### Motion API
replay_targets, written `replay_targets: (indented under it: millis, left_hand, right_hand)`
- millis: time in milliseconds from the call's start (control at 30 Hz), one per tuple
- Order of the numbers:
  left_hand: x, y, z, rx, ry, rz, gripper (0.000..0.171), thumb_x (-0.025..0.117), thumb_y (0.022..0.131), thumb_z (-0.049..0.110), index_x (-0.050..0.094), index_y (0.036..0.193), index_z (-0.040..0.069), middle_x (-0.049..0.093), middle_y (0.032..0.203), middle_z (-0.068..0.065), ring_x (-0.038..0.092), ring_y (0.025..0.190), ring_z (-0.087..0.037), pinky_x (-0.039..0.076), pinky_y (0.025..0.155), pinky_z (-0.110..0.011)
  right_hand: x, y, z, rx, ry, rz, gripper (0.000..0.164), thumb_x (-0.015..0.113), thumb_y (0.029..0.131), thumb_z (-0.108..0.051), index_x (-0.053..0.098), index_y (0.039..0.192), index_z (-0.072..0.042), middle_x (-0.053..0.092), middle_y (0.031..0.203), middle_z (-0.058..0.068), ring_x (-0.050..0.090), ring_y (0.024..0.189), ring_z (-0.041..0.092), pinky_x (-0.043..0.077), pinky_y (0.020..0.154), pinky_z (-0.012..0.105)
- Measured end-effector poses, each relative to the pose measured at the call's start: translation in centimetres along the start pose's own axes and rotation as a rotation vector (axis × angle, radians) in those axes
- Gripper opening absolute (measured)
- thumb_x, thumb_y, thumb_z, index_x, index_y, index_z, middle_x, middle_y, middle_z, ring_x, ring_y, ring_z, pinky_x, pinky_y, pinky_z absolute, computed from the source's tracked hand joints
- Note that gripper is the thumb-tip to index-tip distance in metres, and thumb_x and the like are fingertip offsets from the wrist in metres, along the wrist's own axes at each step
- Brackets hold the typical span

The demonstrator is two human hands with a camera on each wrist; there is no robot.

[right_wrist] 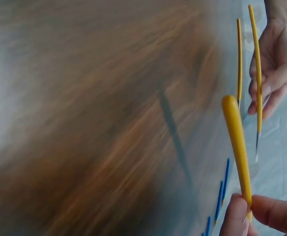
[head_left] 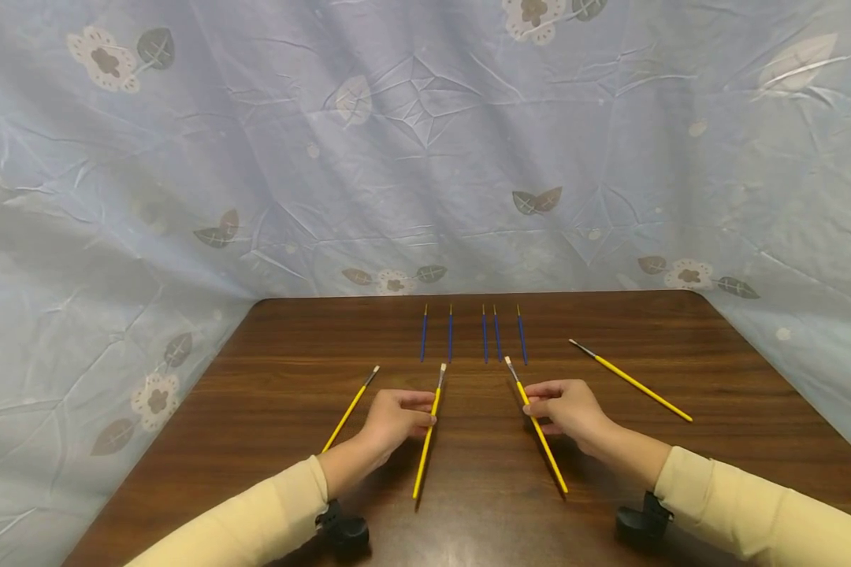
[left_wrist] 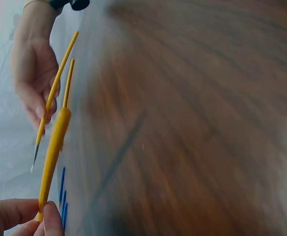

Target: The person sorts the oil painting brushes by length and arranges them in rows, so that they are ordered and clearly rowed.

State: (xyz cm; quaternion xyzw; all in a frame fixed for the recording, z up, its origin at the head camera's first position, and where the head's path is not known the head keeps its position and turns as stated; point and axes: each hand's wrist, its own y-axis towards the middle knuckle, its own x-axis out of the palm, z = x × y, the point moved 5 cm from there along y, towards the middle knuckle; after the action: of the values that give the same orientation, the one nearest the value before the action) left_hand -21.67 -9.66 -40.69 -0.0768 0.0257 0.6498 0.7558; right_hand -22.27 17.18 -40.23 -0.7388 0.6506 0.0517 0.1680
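My left hand (head_left: 399, 419) pinches a yellow-handled paintbrush (head_left: 428, 445) with a pale flat tip pointing away from me. In the left wrist view, thumb and fingers grip the brush (left_wrist: 54, 157) by its handle, above the table. A matching yellow paintbrush (head_left: 544, 449) is pinched in my right hand (head_left: 567, 409), its tip leaning toward the left. The right wrist view shows its rounded handle end (right_wrist: 232, 110) standing out past the fingertips. Beside my left forearm lies another yellow paintbrush (head_left: 347, 413), partly hidden by the wrist. One more yellow paintbrush (head_left: 641, 384) lies to the right of my right hand.
Several thin blue paintbrushes (head_left: 485, 339) lie side by side near the back of the brown wooden table (head_left: 312, 331). Behind it hangs a pale floral cloth (head_left: 425, 173). Black wrist devices (head_left: 343, 529) are strapped below both sleeves.
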Motion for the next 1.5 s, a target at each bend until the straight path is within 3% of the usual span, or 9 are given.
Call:
replay_targets:
  millis: [167, 433, 667, 1033, 1500]
  left_hand:
    - [1.7, 0.2, -0.3, 0.006, -0.015, -0.012, 0.034, 0.070, 0.080, -0.012, 0.065, 0.113, -0.012, 0.068, 0.099, -0.023, 0.068, 0.077, -0.019, 0.060, 0.068, -0.034]
    - [3.7, 0.4, -0.5, 0.037, -0.031, -0.035, 0.035, 0.071, 0.079, -0.014, 0.064, 0.114, -0.014, 0.068, 0.102, -0.026, 0.070, 0.082, -0.025, 0.060, 0.068, -0.034]
    - [5.1, 0.8, -0.5, 0.033, -0.015, -0.032, 0.034, 0.072, 0.078, -0.014, 0.066, 0.112, -0.013, 0.069, 0.096, -0.020, 0.069, 0.078, -0.022, 0.060, 0.065, -0.031]
    - [6.2, 1.2, -0.5, 0.032, 0.051, -0.009, 0.034, 0.074, 0.075, -0.016, 0.068, 0.108, -0.012, 0.069, 0.091, -0.016, 0.070, 0.073, -0.021, 0.059, 0.061, -0.029]
    - [6.9, 1.7, -0.3, 0.056, 0.102, -0.041, 0.034, 0.074, 0.074, -0.016, 0.068, 0.108, -0.012, 0.070, 0.088, -0.017, 0.070, 0.071, -0.022, 0.059, 0.058, -0.028]
  right_hand:
    - [0.8, 0.3, -0.2, -0.010, 0.027, 0.011, 0.034, 0.069, 0.087, -0.002, 0.061, 0.118, 0.010, 0.065, 0.099, 0.012, 0.067, 0.092, 0.028, 0.059, 0.073, 0.040]
    - [1.7, 0.4, 0.3, -0.008, 0.037, 0.036, 0.031, 0.070, 0.086, 0.002, 0.061, 0.114, 0.013, 0.066, 0.098, 0.016, 0.068, 0.090, 0.028, 0.060, 0.071, 0.038]
    - [2.2, 0.6, 0.6, -0.005, 0.035, 0.064, 0.028, 0.071, 0.084, 0.004, 0.062, 0.110, 0.013, 0.064, 0.092, 0.014, 0.068, 0.086, 0.026, 0.060, 0.069, 0.038]
    - [2.9, 0.9, 0.7, -0.010, -0.011, 0.090, 0.026, 0.072, 0.082, 0.007, 0.064, 0.106, 0.013, 0.066, 0.091, 0.014, 0.068, 0.081, 0.023, 0.060, 0.067, 0.038]
    - [3.2, 0.9, 0.8, -0.042, -0.102, 0.093, 0.025, 0.073, 0.080, 0.009, 0.066, 0.103, 0.013, 0.065, 0.085, 0.012, 0.069, 0.076, 0.022, 0.060, 0.061, 0.035]
